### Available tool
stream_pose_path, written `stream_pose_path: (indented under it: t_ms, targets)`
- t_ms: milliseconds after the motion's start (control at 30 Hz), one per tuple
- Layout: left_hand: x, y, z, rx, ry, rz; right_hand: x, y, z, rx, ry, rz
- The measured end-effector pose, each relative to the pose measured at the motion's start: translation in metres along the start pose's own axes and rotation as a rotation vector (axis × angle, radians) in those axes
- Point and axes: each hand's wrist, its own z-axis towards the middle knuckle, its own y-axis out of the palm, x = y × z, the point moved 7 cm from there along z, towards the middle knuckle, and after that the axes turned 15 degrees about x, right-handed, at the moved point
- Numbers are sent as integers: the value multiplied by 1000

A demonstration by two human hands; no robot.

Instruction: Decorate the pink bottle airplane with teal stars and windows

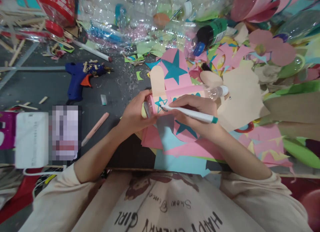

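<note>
My left hand (pixel 137 109) is wrapped round the base of a clear plastic bottle (pixel 214 93) lying on its side, its white cap to the right. Pink and cream paper covers the bottle's middle. A white marker (pixel 192 114) with a teal end is pinched in my right hand (pixel 197 109). Its tip touches a teal star outline (pixel 160 104) on the paper near the bottle's base. Pink rounded paper wings with teal stars (pixel 175 67) stick out above and below the bottle, along with a cream paper strip (pixel 157 80).
A blue glue gun (pixel 75 77) lies left, beyond a phone (pixel 65 133) and a white power bank (pixel 32 138). Pink (pixel 96 128) and white markers (pixel 92 51) rest on the dark table. Plastic bottles and paper scraps crowd the back and right, near a cream paper sheet (pixel 241 95).
</note>
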Motion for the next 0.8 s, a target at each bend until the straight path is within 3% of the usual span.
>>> stream_pose_path:
  t_ms: [100, 300, 467, 667, 800]
  targets:
    - [1, 0, 0, -3, 21, 16, 1, -3, 1, 54, 22, 10]
    - [2, 0, 1, -10, 12, 44, 2, -1, -1, 6, 22, -18]
    - [2, 0, 1, -12, 1, 36, 3, -3, 1, 68, 35, -11]
    - [0, 1, 2, -17, -33, 6, 2, 0, -1, 6, 46, 3]
    - [0, 0, 2, -19, -51, 38, 4, -4, 1, 67, 71, 7]
